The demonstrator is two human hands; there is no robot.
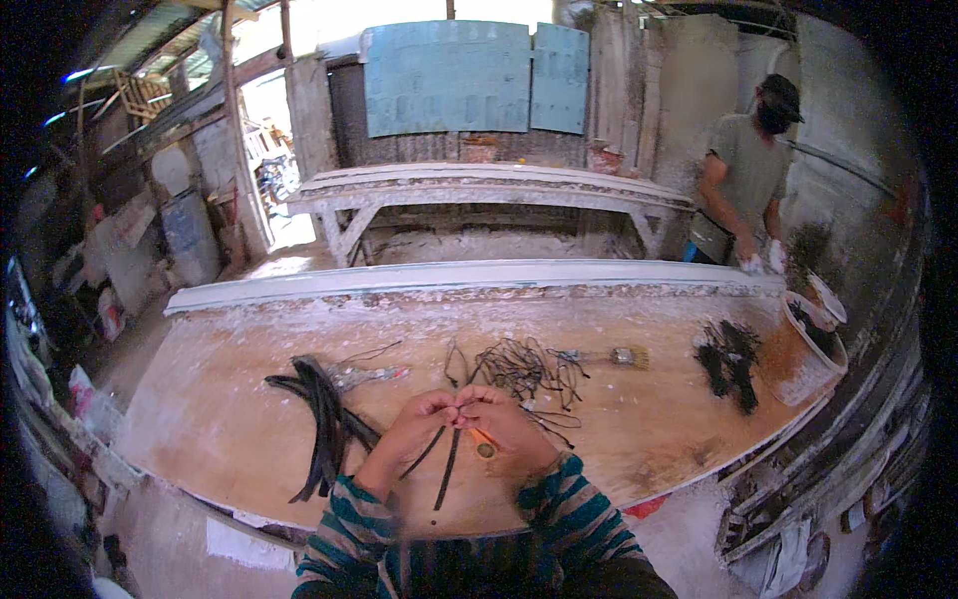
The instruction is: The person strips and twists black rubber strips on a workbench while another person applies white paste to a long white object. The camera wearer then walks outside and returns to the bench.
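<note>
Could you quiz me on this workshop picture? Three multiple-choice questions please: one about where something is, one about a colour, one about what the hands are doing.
1. Where does the paintbrush lie?
A. on the workbench, beyond the tangle of thin black wires
B. inside the bucket
C. on the floor

2. What colour are the person's sleeves?
A. plain white
B. teal with brown stripes
C. red

3. What are the left hand and right hand doing?
A. resting flat and apart
B. lifting the bucket
C. meeting together, pinching black strips

Answers: 1 A, the brush sits on the workbench past the wires. 2 B, striped cuffs show at both wrists. 3 C, fingers meet, and black strips hang below them.
</note>
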